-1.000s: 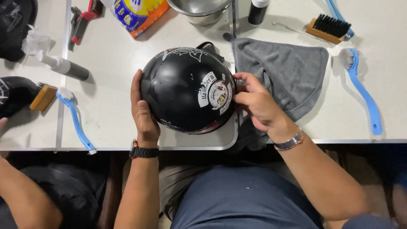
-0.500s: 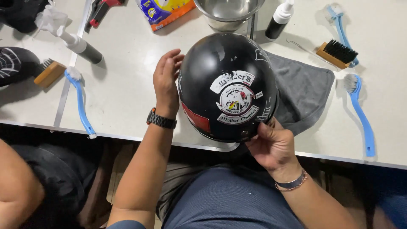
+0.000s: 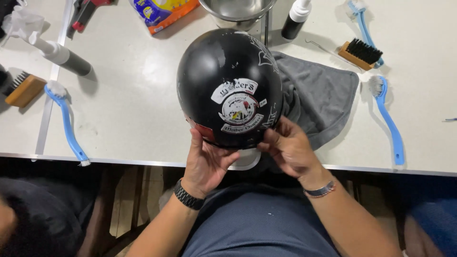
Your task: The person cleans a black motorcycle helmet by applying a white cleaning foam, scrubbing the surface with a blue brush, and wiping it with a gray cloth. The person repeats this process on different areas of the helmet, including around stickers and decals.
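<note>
A glossy black motorcycle helmet with a round white-and-red sticker on its shell stands at the near edge of the white table, directly ahead of both hands and centred between them. Its long axis runs straight away from the person, with the stickered face turned up toward the camera and the lower rim nearest the body. The left hand grips that rim from below on the left, thumb pressed against the shell beside a red patch, fingers curled under. The right hand closes on the rim at the right, fingertips pinching the edge just beside the sticker. Both hands touch the helmet and are about equally near it. The helmet's far right side rests on a crumpled grey cloth. A blue long-handled brush lies well apart on the right, another blue brush on the left, and a steel bowl sits just beyond the helmet.
</note>
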